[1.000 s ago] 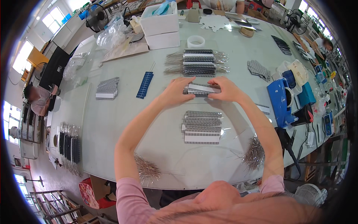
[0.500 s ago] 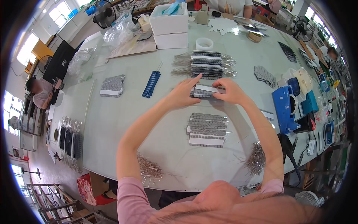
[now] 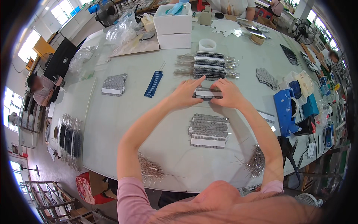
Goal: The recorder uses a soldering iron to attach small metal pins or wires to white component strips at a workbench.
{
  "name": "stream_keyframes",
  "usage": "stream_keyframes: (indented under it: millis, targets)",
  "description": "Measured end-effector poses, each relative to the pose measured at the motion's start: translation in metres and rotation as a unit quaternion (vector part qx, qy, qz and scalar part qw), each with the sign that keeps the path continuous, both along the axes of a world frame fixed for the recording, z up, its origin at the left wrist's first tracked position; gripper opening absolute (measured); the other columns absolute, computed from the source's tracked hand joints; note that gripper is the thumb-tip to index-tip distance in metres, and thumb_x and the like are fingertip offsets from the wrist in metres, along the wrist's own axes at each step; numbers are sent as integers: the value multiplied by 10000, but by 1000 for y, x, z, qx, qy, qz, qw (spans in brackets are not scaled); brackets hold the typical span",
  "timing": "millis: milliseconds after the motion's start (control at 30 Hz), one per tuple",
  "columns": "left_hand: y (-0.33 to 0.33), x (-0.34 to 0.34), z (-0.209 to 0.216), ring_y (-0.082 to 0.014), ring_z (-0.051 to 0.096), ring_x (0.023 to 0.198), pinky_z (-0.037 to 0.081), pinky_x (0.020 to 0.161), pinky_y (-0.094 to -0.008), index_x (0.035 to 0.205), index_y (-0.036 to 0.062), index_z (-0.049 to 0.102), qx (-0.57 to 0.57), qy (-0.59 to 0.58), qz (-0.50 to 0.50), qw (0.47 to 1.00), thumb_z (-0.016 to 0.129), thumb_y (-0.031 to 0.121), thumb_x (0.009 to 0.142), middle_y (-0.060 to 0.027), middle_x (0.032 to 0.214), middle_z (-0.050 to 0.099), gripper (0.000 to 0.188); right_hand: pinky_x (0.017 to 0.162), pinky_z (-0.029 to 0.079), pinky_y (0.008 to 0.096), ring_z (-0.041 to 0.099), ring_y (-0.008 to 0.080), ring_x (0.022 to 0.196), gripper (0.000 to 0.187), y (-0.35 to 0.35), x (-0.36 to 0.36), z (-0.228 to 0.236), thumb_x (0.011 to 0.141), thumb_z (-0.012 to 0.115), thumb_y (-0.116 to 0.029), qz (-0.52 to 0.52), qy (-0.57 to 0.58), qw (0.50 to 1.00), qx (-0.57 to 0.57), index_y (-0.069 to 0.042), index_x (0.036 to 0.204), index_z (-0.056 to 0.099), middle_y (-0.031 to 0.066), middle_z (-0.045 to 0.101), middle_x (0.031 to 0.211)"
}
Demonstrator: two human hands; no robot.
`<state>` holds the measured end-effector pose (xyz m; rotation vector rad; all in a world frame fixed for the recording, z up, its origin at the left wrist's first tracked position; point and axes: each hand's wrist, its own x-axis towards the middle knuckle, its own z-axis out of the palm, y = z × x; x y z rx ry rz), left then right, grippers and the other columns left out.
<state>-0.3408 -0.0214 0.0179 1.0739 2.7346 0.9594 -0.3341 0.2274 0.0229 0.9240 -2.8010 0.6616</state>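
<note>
Between my two hands lies a small stack of grey gridded strips (image 3: pixel 208 95) with a white band along it. My left hand (image 3: pixel 185 93) grips its left end, thumb at the near edge and index finger stretched along the far side. My right hand (image 3: pixel 228 94) closes on the right end with thumb and fingers. Just beyond is a bundle of dark strips (image 3: pixel 209 71) with thin metal wires sticking out at both sides. Nearer to me lies a looser pile of grey strips (image 3: pixel 209 128), a white band across its near part.
Blue gridded strips (image 3: pixel 153 84) and another grey pile (image 3: pixel 114 85) lie leftward. Wire bunches (image 3: pixel 150 167) rest by my forearms. A tape roll (image 3: pixel 207 45) and white foam box (image 3: pixel 173 30) stand at the back. A blue tool (image 3: pixel 286 112) is at right; a co-worker (image 3: pixel 233 8) sits opposite.
My right hand has brought the white-banded strip down level onto the stack; before, it was tilted. Both hands now press at the stack's ends.
</note>
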Motion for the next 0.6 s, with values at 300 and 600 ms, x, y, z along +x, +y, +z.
stream_keyframes:
  millis: [300, 600]
  targets:
    - [0, -2, -7, -353, 471, 1264, 314, 1123, -432, 1561, 124, 257, 3, -5, -1, 1000, 761, 288, 793, -175, 1317, 560, 933, 912, 480, 415, 540, 308, 1058, 486, -16, -13, 8, 625, 806, -358, -26, -65, 994, 87, -104, 992, 615, 110, 542, 1088]
    - [-1, -3, -9, -348, 469, 1271, 302, 1128, -431, 1558, 108, 260, 10, 0, -5, 1000, 758, 285, 806, -176, 1319, 561, 919, 962, 469, 406, 520, 311, 1090, 525, -25, -23, 21, 629, 795, -396, -46, -152, 973, 167, -75, 1012, 633, 127, 535, 1117]
